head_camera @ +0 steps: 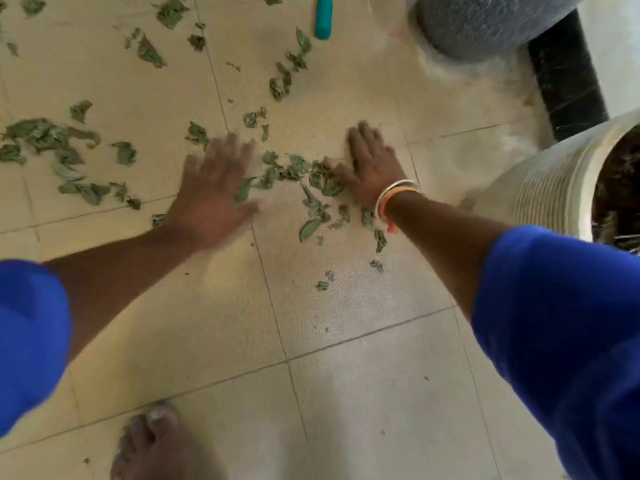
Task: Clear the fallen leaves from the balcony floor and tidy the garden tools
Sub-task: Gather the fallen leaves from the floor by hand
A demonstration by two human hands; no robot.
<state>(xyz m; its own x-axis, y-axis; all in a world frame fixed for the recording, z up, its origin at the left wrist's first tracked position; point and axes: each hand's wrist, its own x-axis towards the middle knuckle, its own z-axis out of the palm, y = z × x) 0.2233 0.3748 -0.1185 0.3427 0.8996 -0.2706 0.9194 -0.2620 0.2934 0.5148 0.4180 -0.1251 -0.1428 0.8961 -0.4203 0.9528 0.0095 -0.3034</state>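
1. Beige tiles of the balcony floor (pixel 346 341) lie beneath us, and we place everything from the ribbed white pot (pixel 547 188) at its edge.
2. Nearest that pot, our right hand (pixel 372 168) lies palm-down on the tile. Its fingers are straight and fairly close together, holding nothing.
3. Farther from the pot, our left hand (pixel 211 188) is blurred. Its fingers are straight and spread wide, and it holds nothing.
4. Our leaf heap (pixel 298 174) sits between the two hands, touching the right hand's thumb side.
5. More scattered leaves (pixel 45 136) lie well apart from the pot, beyond the left hand.
6. A teal tool handle (pixel 323 15) lies well apart from the pot, past the heap; only its end shows.
7. We judge the step to be raking leaves into one heap. To do it well, we should:
   - keep both palms low against the tile so thin pieces cannot slip under;
   - draw the hands toward each other gently, since curled leaves probably crumble;
   - gather the far scatter before cupping anything up.
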